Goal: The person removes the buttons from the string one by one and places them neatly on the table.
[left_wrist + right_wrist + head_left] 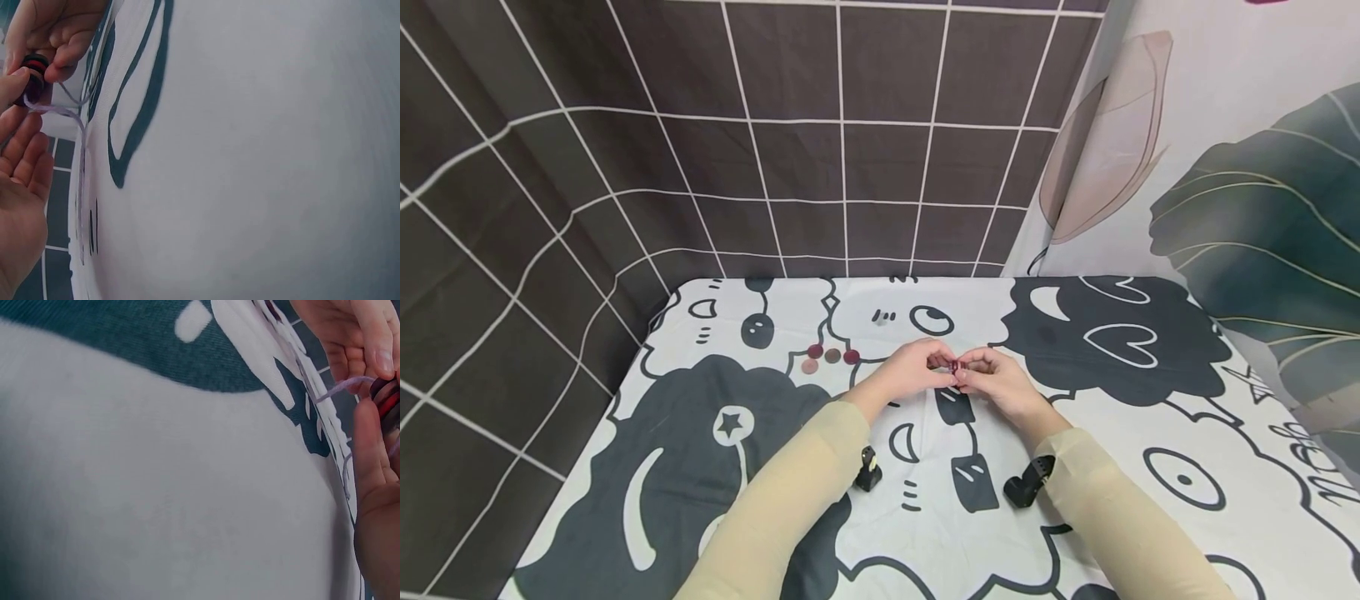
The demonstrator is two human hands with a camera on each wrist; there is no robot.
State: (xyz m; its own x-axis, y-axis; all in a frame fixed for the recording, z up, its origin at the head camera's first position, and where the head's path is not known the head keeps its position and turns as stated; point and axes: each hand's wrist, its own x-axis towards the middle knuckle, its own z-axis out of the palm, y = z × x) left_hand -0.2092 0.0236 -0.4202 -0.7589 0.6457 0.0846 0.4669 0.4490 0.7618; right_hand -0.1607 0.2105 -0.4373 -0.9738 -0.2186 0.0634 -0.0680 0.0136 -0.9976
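Over the middle of the cloth, my left hand [917, 365] and right hand [994, 379] meet fingertip to fingertip. Between them they pinch a small stack of dark round discs [35, 62] with a bright red layer in the middle. In the right wrist view the disc stack [389, 405] sits at the right edge, partly covered by fingers. A lilac cord [82, 150] comes out of the stack and hangs down; whether it passes through the discs is hidden. Thumb and forefinger of each hand press on the stack.
Several flat round discs, among them a dark red disc [852, 357], a pink disc [809, 366] and a brown disc [832, 356], lie left of my hands. A patterned black-and-white cloth [917, 517] covers the surface. Behind it hangs a dark grid-patterned curtain [880, 158].
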